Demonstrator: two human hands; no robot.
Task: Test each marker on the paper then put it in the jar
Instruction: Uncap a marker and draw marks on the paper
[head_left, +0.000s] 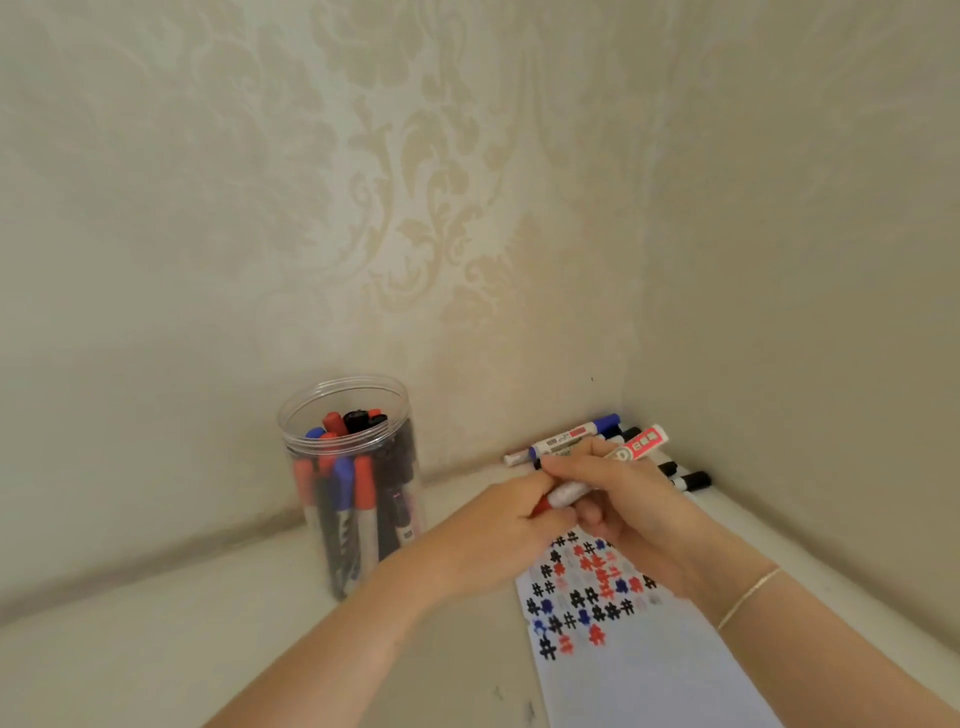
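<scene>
A red marker (566, 492) with a white barrel is held over the top of the paper (649, 665). My right hand (618, 499) grips its barrel, and my left hand (511, 525) pinches its red cap end. The white sheet carries several black, red and blue hash marks (587, 592). To the left stands a clear plastic jar (353, 483), upright and open, with several red, blue and black markers inside. Behind my hands, a pile of loose markers (576, 435) lies in the corner.
The work surface (208, 649) is pale and meets patterned walls at the back and right, forming a tight corner. A pink-labelled marker (644, 441) and black-capped ones (693, 480) lie against the right wall. A thin bracelet circles my right wrist.
</scene>
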